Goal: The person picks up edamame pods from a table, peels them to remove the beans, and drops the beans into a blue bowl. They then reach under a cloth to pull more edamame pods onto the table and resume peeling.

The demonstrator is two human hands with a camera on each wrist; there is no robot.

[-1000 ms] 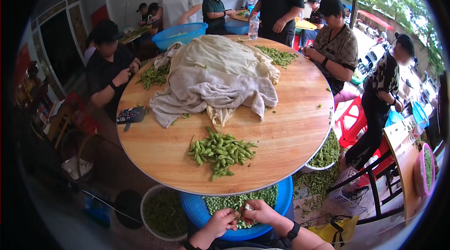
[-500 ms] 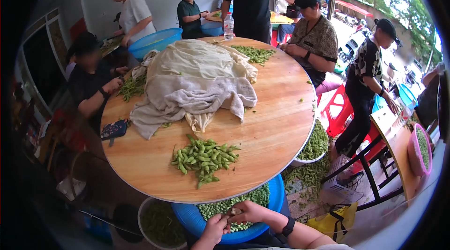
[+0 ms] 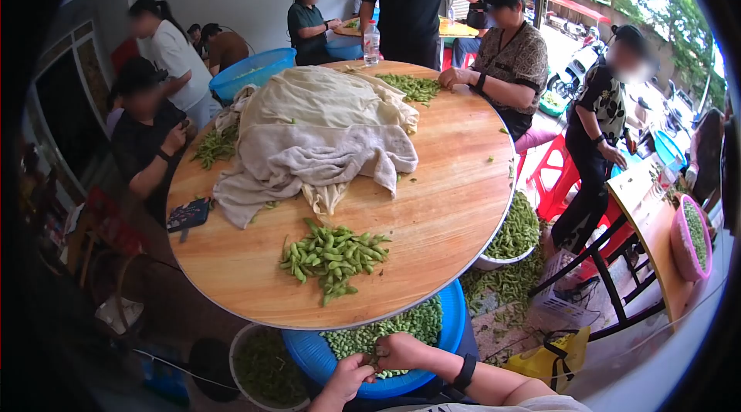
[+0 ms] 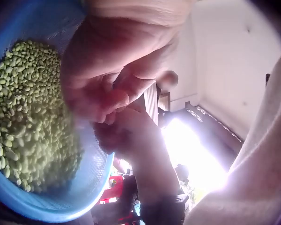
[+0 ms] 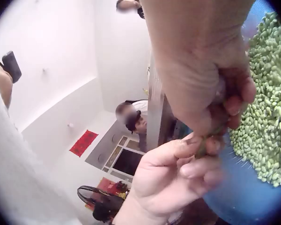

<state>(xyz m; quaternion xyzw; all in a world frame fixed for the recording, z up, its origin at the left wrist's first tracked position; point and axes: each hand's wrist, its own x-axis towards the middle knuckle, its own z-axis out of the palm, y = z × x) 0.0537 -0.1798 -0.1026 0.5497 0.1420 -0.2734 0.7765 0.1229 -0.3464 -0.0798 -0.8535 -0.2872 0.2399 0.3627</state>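
Note:
Over a blue mesh basin [image 3: 457,327], both hands meet at a green soybean pod [image 5: 202,148]. Its near end is pinched between thumb and fingers of my left hand [image 5: 173,176]. My right hand [image 5: 201,70] curls its fingers at the pod's other end, covering part of it. In the head view the left hand [image 3: 349,375] is lower and left of the right hand [image 3: 403,352]. Shelled green beans [image 4: 33,117] fill much of the basin below. A pile of unshelled pods [image 3: 336,257] lies on the round wooden table [image 3: 440,257] just beyond.
Cream and grey cloths [image 3: 324,126] cover a large mound on the table. A dark phone-like item [image 3: 188,214] lies near the left edge. Tubs of pods [image 3: 513,234] stand below on the right and left. Several people sit or stand around; a yellow bag [image 3: 552,358] is at right.
The head view has shifted, moving the table leftward in the frame. Both hands stay together over the basin. A person in white has moved left, and the seated person at right now reaches toward pods.

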